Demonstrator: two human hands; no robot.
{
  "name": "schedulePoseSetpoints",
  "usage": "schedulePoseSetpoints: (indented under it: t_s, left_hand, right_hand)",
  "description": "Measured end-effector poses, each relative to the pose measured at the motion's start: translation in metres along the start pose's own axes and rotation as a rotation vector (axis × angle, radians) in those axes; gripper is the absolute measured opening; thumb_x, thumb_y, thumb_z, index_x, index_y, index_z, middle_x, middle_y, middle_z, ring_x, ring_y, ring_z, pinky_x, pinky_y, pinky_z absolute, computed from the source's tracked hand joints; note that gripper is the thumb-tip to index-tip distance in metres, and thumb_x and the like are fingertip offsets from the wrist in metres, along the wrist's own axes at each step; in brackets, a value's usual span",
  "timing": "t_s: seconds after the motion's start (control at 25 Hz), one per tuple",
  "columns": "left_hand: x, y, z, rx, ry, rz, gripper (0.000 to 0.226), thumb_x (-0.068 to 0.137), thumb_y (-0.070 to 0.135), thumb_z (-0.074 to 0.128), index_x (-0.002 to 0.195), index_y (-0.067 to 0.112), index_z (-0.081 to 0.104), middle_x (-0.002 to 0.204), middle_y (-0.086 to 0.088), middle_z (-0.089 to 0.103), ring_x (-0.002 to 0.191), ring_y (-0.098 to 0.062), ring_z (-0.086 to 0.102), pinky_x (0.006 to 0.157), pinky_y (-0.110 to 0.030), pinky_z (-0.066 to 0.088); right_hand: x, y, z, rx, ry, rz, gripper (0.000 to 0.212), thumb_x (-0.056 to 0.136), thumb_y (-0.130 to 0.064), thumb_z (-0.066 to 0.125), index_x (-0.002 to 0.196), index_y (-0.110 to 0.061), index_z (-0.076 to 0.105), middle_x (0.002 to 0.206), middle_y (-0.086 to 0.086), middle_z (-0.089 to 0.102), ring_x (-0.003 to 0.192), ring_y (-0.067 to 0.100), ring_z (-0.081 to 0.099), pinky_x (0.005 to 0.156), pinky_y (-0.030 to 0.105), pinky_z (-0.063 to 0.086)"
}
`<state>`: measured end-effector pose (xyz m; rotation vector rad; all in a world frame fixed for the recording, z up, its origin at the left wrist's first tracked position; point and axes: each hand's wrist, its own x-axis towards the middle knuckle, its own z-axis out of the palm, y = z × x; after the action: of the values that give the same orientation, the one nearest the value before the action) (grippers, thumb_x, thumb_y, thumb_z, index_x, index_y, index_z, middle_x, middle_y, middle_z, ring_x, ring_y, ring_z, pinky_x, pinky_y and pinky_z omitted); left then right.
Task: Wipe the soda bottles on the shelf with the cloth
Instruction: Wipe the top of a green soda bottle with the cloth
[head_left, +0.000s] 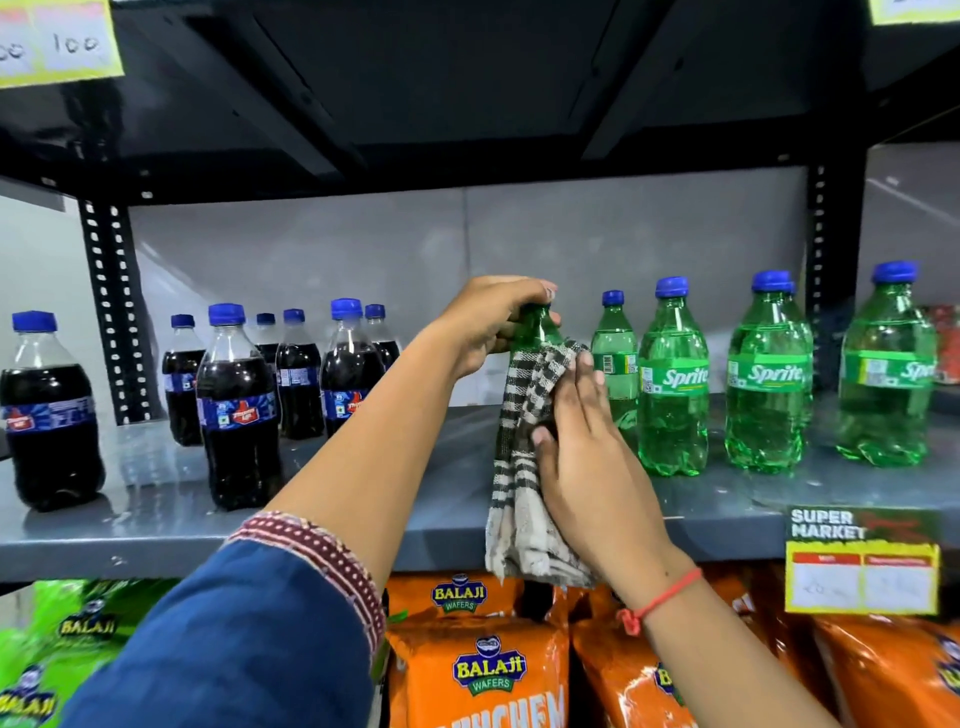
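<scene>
Both hands (488, 322) on cloth-wrapped green bottle (535, 325)

Open shelf (363, 499) surface lay between cola bottles (239, 405) at left and Sprite bottles (674, 379) at right; partly blocked by both arms and hanging cloth (524, 467). Narrow gaps between Sprite bottles. Wider bare strip along shelf front edge. Ample headroom above caps, below upper shelf (467, 104). Slotted upright post (114, 312) stood among cola bottles.
</scene>
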<state>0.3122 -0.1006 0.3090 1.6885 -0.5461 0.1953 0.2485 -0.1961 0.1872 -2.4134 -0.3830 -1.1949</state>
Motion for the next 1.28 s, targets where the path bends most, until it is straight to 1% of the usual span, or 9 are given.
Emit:
schedulePoseSetpoints:
  t_s: [0.2, 0.36, 0.48, 0.56, 0.72, 0.92, 1.04, 1.2, 1.28]
  left_hand:
    - [0.010, 0.000, 0.003, -0.050, 0.048, -0.028, 0.020, 0.083, 0.027, 0.057, 0.078, 0.008, 0.064, 0.072, -0.005, 0.069, 0.060, -0.010, 0.065, 0.058, -0.021, 0.054]
    - [0.017, 0.002, 0.010, -0.228, 0.073, -0.042, 0.013, 0.083, 0.008, 0.053, 0.074, 0.002, 0.061, 0.066, -0.006, 0.068, 0.070, -0.016, 0.066, 0.071, -0.023, 0.055]
    - [0.018, 0.004, 0.009, -0.279, 0.035, -0.078, 0.015, 0.085, 0.005, 0.049, 0.076, 0.000, 0.060, 0.074, -0.011, 0.066, 0.066, -0.014, 0.067, 0.066, -0.021, 0.056]
    - [0.018, 0.005, 0.007, -0.283, 0.008, -0.092, 0.013, 0.085, 0.005, 0.050, 0.082, -0.002, 0.060, 0.080, -0.012, 0.066, 0.066, -0.014, 0.068, 0.065, -0.021, 0.057]
    - [0.016, 0.006, 0.002, -0.256, -0.034, -0.116, 0.016, 0.086, 0.008, 0.050, 0.090, -0.002, 0.061, 0.085, -0.011, 0.067, 0.072, -0.013, 0.068, 0.065, -0.019, 0.057]
    - [0.011, 0.008, 0.000, -0.229, -0.075, -0.124, 0.017, 0.087, 0.010, 0.050, 0.094, 0.000, 0.062, 0.084, -0.009, 0.067, 0.070, -0.012, 0.068, 0.064, -0.020, 0.057]
    - [0.010, 0.010, 0.004, -0.237, -0.075, -0.132, 0.014, 0.087, 0.010, 0.050, 0.087, 0.001, 0.061, 0.084, -0.008, 0.066, 0.076, -0.013, 0.066, 0.068, -0.020, 0.055]
    - [0.009, 0.010, 0.003, -0.199, -0.058, -0.127, 0.016, 0.087, 0.012, 0.050, 0.083, 0.002, 0.062, 0.082, -0.009, 0.067, 0.078, -0.015, 0.065, 0.074, -0.022, 0.053]
    - [0.008, 0.011, 0.005, -0.223, -0.062, -0.145, 0.016, 0.087, 0.011, 0.050, 0.082, 0.002, 0.062, 0.078, -0.008, 0.067, 0.071, -0.013, 0.066, 0.068, -0.021, 0.055]
  right_hand:
    - [0.001, -0.003, 0.005, -0.066, 0.011, 0.011, 0.063, 0.094, -0.035, 0.040, 0.139, 0.002, 0.016, 0.153, 0.022, 0.008, 0.141, 0.030, 0.009, 0.111, 0.037, 0.025]
    - [0.008, -0.008, 0.005, -0.126, 0.021, -0.007, 0.066, 0.093, -0.028, 0.045, 0.139, 0.006, 0.011, 0.151, 0.028, 0.009, 0.140, 0.036, 0.009, 0.113, 0.037, 0.019]
    - [0.019, -0.012, 0.006, -0.207, 0.012, -0.065, 0.068, 0.096, -0.018, 0.042, 0.139, 0.006, -0.005, 0.151, 0.027, 0.001, 0.141, 0.036, 0.002, 0.115, 0.035, 0.008]
    - [0.017, -0.011, 0.005, -0.256, 0.058, -0.087, 0.065, 0.093, -0.010, 0.044, 0.138, 0.007, 0.000, 0.150, 0.028, 0.007, 0.140, 0.037, 0.008, 0.114, 0.037, 0.011]
    - [0.019, -0.015, 0.006, -0.261, 0.052, -0.070, 0.057, 0.082, -0.003, 0.004, 0.139, 0.007, -0.002, 0.151, 0.028, 0.004, 0.140, 0.037, 0.005, 0.115, 0.036, 0.010]
    - [0.014, -0.013, 0.006, -0.338, 0.178, -0.096, 0.057, 0.078, -0.003, 0.018, 0.131, 0.006, 0.036, 0.137, 0.026, 0.043, 0.127, 0.035, 0.042, 0.100, 0.035, 0.041]
    - [0.019, -0.014, 0.003, -0.284, 0.133, -0.074, 0.058, 0.079, -0.001, 0.013, 0.136, 0.008, 0.022, 0.145, 0.029, 0.027, 0.134, 0.038, 0.028, 0.107, 0.036, 0.031]
    - [0.015, -0.016, 0.002, -0.284, 0.138, -0.062, 0.055, 0.077, 0.002, 0.023, 0.131, 0.010, 0.033, 0.139, 0.031, 0.036, 0.129, 0.041, 0.037, 0.099, 0.041, 0.043]
    - [0.023, -0.016, 0.002, -0.314, 0.109, -0.079, 0.056, 0.081, 0.002, 0.019, 0.135, 0.011, 0.018, 0.145, 0.033, 0.023, 0.135, 0.041, 0.022, 0.110, 0.041, 0.030]
